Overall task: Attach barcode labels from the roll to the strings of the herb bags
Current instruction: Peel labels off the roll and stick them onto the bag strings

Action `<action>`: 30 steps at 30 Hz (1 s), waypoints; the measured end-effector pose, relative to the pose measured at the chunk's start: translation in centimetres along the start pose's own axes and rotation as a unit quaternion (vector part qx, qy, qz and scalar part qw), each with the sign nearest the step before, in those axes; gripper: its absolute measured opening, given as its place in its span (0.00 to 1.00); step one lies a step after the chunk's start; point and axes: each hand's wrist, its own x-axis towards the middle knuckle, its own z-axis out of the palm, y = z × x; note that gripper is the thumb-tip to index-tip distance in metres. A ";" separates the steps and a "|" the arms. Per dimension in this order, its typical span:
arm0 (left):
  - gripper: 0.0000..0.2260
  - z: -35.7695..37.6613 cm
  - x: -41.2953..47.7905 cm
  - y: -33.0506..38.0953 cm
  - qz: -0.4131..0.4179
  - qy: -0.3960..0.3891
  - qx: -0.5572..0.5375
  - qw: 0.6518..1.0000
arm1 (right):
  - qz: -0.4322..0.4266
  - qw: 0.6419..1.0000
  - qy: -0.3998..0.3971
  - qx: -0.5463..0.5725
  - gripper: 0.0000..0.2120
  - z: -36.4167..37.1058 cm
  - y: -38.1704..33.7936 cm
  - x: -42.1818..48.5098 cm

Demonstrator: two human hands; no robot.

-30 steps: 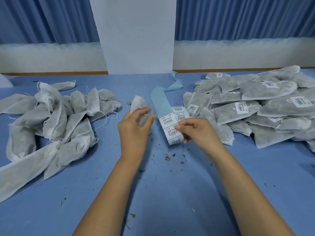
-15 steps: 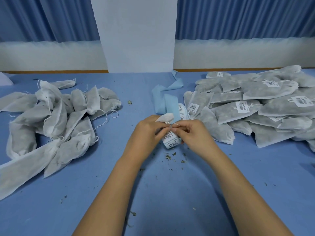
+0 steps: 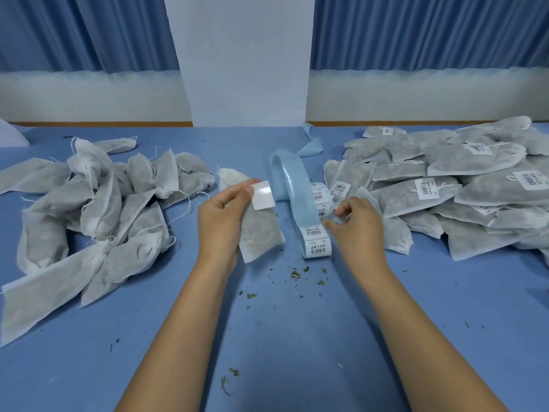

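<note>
right now, through the head camera, i see the left hand point(image 3: 222, 224) curled round a flat, greyish-white mesh herb bag point(image 3: 264, 236). it grips the bag by its upper half, so the bag is held tilted over the middle of the blue-covered bench point(image 3: 297, 337). a small white rectangular label point(image 3: 263, 195), its blank glossy back turned to me, sticks out from that hand's thumb and forefinger, just above the bag. i cannot make out the bag's string, so i cannot tell whether the label touches it.

the right hand point(image 3: 356, 224) has its fingers bent. its thumb and forefinger pinch the right side of the pale blue backing strip with white barcode labels point(image 3: 317, 233). this strip lies between the two hands at the bench's middle. its near end shows printed labels, while its far part arches up in a loop and trails toward the far edge.

toward the left edge lies a loose heap of white mesh herb bags point(image 3: 89, 209) with thin strings straggling out. toward the right edge, reaching to the far right corner, sits a stack of grey herb bags with barcode labels point(image 3: 445, 188), just beside the strip and the right hand. dry green herb crumbs point(image 3: 297, 275) are scattered on the bench on the near side of the strip, between the forearms. beyond the far edge hang blue pleated curtains point(image 3: 416, 31) on either side of a white pillar point(image 3: 246, 55).
</note>
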 end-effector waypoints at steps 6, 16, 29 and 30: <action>0.11 1.3 -1.1 -0.6 0.139 -0.067 0.138 0.978 | 0.038 0.934 -0.145 0.325 0.18 -0.5 -3.0 -1.4; 0.18 1.5 -1.8 -1.2 0.244 -0.128 0.224 0.935 | 0.075 0.922 -0.184 0.333 0.14 -0.7 -3.3 -2.0; 0.09 1.2 -1.6 -0.7 0.252 -0.122 0.221 0.934 | 0.130 0.886 -0.230 0.382 0.10 -1.2 -2.9 -1.4; 0.07 1.1 -1.3 -0.6 0.230 -0.086 0.188 0.951 | 0.118 0.893 -0.221 0.374 0.11 -1.4 -2.9 -1.2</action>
